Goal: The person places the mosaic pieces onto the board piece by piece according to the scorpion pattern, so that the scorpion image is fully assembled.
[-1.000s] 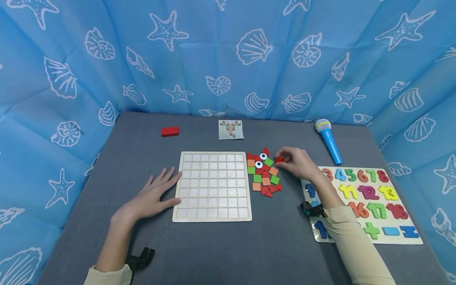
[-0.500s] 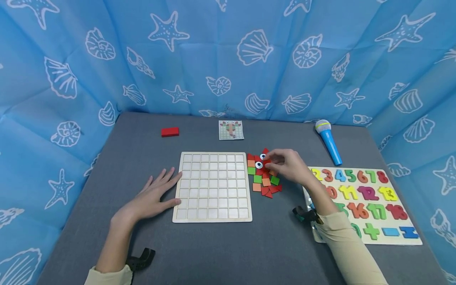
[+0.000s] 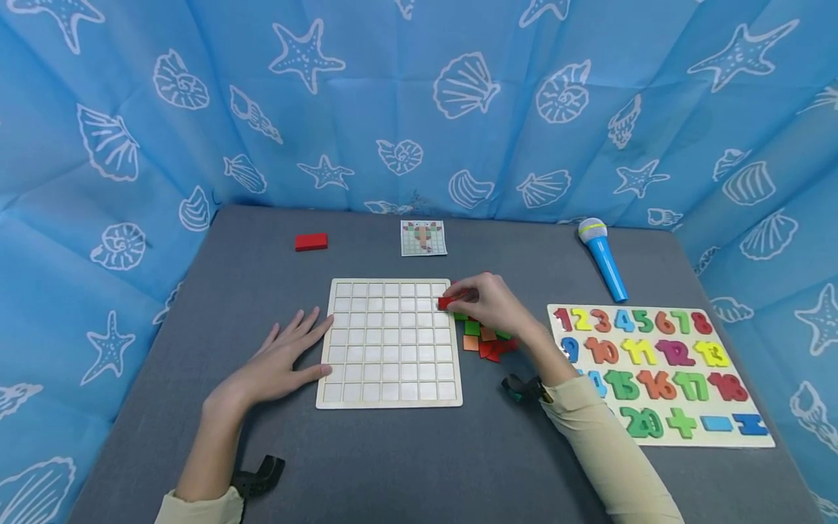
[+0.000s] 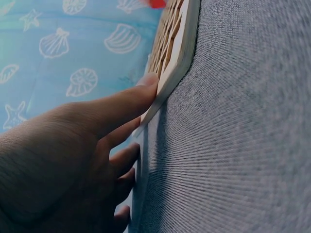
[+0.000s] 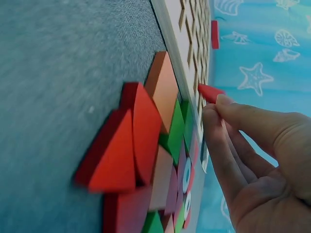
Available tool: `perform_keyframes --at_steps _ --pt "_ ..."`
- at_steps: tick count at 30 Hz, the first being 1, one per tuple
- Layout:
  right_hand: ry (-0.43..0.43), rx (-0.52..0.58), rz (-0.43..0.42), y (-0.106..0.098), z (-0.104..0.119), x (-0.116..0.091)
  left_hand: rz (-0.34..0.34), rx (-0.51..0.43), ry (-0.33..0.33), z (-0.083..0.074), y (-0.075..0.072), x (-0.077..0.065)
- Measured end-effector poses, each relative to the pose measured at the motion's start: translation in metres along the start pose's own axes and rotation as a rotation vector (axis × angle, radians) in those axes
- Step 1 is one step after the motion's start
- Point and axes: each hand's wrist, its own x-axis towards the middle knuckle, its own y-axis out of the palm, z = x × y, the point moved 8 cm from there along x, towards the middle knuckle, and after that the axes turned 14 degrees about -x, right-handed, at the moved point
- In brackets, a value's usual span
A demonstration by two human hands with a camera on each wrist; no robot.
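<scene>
A pale wooden grid board [image 3: 390, 345] lies flat on the grey table. My left hand [image 3: 278, 371] rests at its left edge with fingers spread; in the left wrist view the thumb [image 4: 148, 82] touches the board's side. Between thumb and fingertips, my right hand [image 3: 494, 302] pinches a small red tile [image 5: 210, 92], held over the upper right squares of the grid. Below and behind that hand, red, green and orange tiles [image 3: 472, 328] lie in a cluster along the board's right edge, partly hidden. The right wrist view also shows white-ringed eye tiles [image 5: 187, 175] among them.
A printed pattern card [image 3: 423, 238] lies beyond the board. Farther left is a red block [image 3: 310, 241]. To the right are a blue toy microphone [image 3: 605, 260] and a number puzzle board [image 3: 697, 438]. A blue shell-patterned curtain [image 3: 366, 102] surrounds the table.
My right hand has moved left from beside the tile cluster to over the board's upper right, carrying the red tile. The left hand has stayed in place.
</scene>
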Motion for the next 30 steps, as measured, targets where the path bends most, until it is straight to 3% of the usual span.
perform_keyframes --at_steps 8,16,20,30 --pt "0.013 -0.038 -0.012 0.004 0.003 0.011 -0.010 -0.048 0.050 -0.009 -0.003 -0.002" --pt "0.045 -0.063 0.030 0.006 0.006 0.020 -0.025 -0.006 0.023 0.005 0.001 0.001" --pt "0.072 -0.078 0.029 0.007 0.008 0.021 -0.035 -0.027 0.046 0.000 -0.001 0.000" --pt "0.112 -0.066 0.034 0.006 0.008 0.018 -0.028 -0.050 0.034 -0.012 -0.003 -0.004"
